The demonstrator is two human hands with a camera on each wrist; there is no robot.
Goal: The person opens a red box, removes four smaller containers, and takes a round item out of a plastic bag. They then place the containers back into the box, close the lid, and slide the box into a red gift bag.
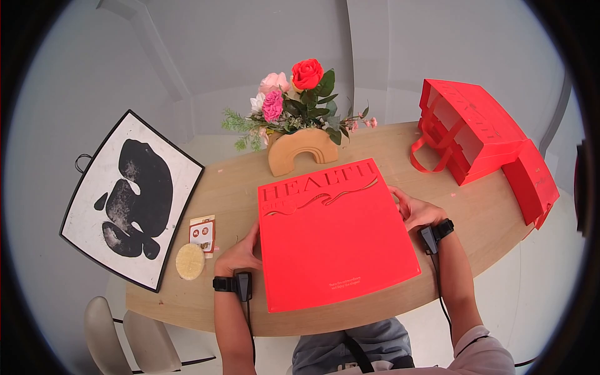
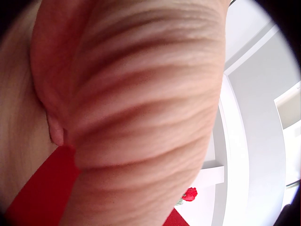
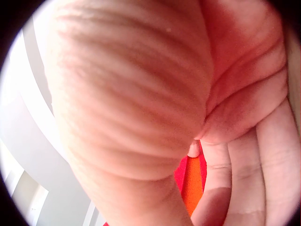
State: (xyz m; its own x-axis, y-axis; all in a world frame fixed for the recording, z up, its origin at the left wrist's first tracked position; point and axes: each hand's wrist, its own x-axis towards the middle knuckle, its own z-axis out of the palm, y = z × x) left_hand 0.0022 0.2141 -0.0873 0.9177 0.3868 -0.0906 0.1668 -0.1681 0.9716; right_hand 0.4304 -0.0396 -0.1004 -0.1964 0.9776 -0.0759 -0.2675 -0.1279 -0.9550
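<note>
A large, flat red gift box (image 1: pixel 337 247) with embossed "HEALTH" lettering and a wavy gold-edged line lies tilted over the table's front half. My left hand (image 1: pixel 239 256) holds its left side, thumb along the edge; the fingers are mostly hidden. On the opposite side my right hand (image 1: pixel 422 212) grips the edge, its thumb toward the far corner. In the left wrist view the hand (image 2: pixel 146 94) fills most of the picture, with a red strip of the box below. The right wrist view shows curved fingers (image 3: pixel 218 174) beside red and orange surfaces.
Behind the box stands an arched wooden vase (image 1: pixel 284 156) with flowers (image 1: pixel 306 94). A red bag (image 1: pixel 478 128) lies at the back right. Left are a framed black-and-white picture (image 1: pixel 181 147), small cards (image 1: pixel 202 232) and a round pale-yellow disc (image 1: pixel 190 261). A chair (image 1: pixel 147 340) stands front left.
</note>
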